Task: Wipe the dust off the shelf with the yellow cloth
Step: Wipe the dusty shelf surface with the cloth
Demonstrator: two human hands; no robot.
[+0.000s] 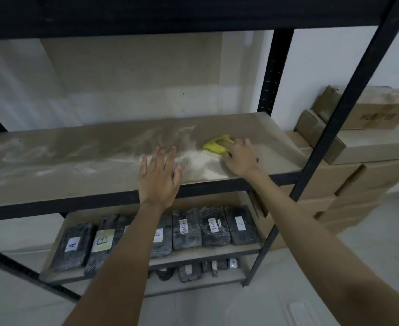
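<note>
A brown shelf board in a black metal rack carries smeared white dust, with a thick white pile near its front right. The yellow cloth lies bunched on the board's right part. My right hand presses down on the cloth, fingers spread over it and covering its right side. My left hand hovers flat at the board's front edge, fingers apart, holding nothing, just left of the dust pile.
Black upright posts frame the rack at the right. The lower shelf holds several black wrapped packs with lettered labels. Cardboard boxes are stacked to the right of the rack. A dark shelf spans overhead.
</note>
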